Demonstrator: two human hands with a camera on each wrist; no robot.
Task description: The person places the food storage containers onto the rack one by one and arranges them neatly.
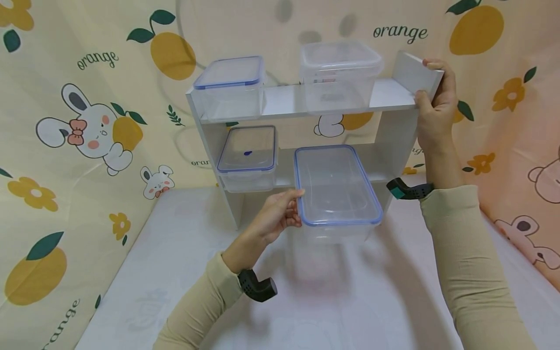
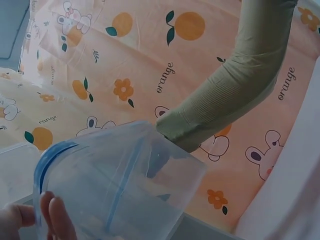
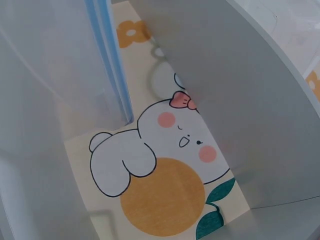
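Note:
A clear plastic food container (image 1: 339,187) with a blue-edged lid is held by my left hand (image 1: 280,214) in front of the shelf's lower level. The thumb lies at the lid's left edge and the other fingers curl at the side. Close up in the left wrist view, fingers (image 2: 62,220) are on the see-through container (image 2: 165,175). My right hand (image 1: 439,109) grips the upright end panel (image 1: 415,73) at the top right of the white shelf unit (image 1: 398,131). The right wrist view shows the container (image 3: 55,65) beside a shelf board, with no hand visible.
On the top board stand a blue-edged container (image 1: 232,92) at the left and a clear-lidded container (image 1: 341,73) nearer the right. Another blue-edged container (image 1: 247,158) sits on the lower level at left. A printed cloth (image 1: 166,126) hangs behind the white table (image 1: 144,272).

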